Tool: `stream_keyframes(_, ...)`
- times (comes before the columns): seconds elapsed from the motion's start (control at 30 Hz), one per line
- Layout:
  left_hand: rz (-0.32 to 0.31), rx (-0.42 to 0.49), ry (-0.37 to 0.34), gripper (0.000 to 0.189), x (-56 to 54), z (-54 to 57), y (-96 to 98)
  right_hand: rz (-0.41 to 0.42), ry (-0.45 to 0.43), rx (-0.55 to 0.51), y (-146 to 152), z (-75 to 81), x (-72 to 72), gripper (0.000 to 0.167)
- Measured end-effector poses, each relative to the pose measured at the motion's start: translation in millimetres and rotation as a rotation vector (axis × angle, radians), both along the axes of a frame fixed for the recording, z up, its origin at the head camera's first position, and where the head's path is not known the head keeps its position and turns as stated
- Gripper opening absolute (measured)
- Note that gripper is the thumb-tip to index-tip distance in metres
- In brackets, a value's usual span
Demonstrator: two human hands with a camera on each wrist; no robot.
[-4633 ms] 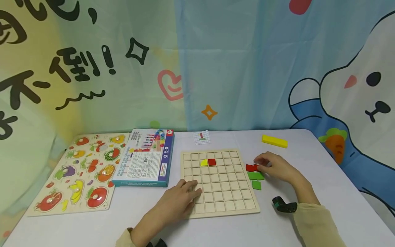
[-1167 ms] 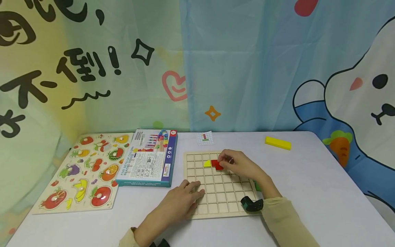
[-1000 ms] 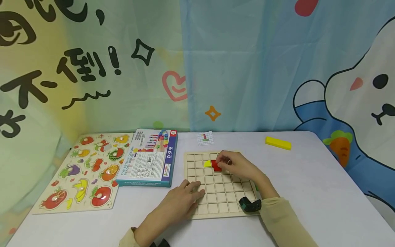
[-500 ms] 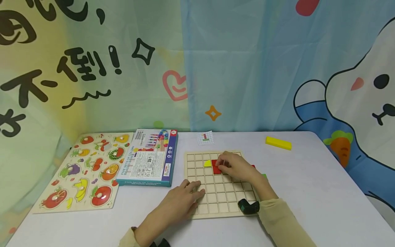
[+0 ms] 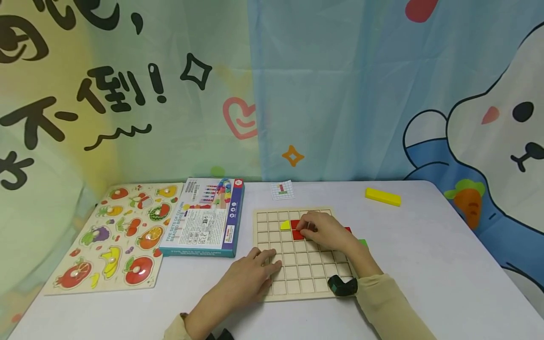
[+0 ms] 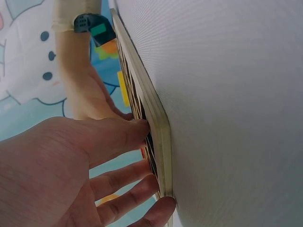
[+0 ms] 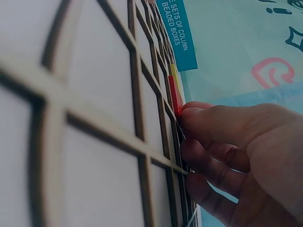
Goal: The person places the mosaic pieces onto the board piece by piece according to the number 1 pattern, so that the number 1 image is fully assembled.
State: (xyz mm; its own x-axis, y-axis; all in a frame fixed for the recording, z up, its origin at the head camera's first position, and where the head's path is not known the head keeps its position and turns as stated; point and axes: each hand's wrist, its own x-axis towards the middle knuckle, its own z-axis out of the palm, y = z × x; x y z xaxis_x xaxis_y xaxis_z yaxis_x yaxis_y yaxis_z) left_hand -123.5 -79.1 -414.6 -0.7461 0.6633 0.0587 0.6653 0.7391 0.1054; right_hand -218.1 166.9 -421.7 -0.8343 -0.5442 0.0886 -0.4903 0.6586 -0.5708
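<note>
A wooden grid board (image 5: 299, 293) lies on the white table. In one of its cells sits a yellow tile (image 5: 285, 225) with a cut corner, beside a red square tile (image 5: 294, 223). A second red square tile (image 5: 298, 234) lies just below the first. My right hand (image 5: 325, 231) pinches this lower tile at its right side with thumb and forefinger; in the right wrist view red (image 7: 175, 94) shows at the fingertips. My left hand (image 5: 248, 274) rests on the board's left edge, its thumb on top (image 6: 118, 135) and the fingers fairly straight.
Partly hidden by the right arm, a red tile (image 5: 349, 229) and green tile (image 5: 363, 242) lie right of the board. A small pattern card (image 5: 282, 190) and yellow bar (image 5: 383, 197) lie behind. Leftward are a toy box (image 5: 197, 226) and fruit puzzle board (image 5: 140, 283).
My right hand has carried a red tile from beside the board leftward onto the grid, then shifted it slightly down into place under the first red tile. The left hand stays still.
</note>
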Motion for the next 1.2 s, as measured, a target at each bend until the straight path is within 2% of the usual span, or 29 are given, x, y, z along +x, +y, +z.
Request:
stream_keyframes(0.33,-0.002,0.014,-0.006,0.039,0.3,0.7,-0.4,-0.035,-0.069,-0.042,13.1,5.0,3.9,0.013)
stream_keyframes(0.6,-0.006,0.022,-0.019,0.039,0.4,1.3,-0.2,-0.076,-0.05,-0.038,44.8,8.5,6.5,0.014)
stream_keyframes(0.93,-0.011,0.022,-0.02,0.039,-1.8,0.7,-1.1,-0.18,-0.049,0.04,87.5,10.0,11.1,0.013)
stream_keyframes(1.2,-0.009,0.034,-0.036,0.039,-1.2,-0.1,-1.1,-0.19,-0.103,0.076,104.3,5.0,12.7,0.02)
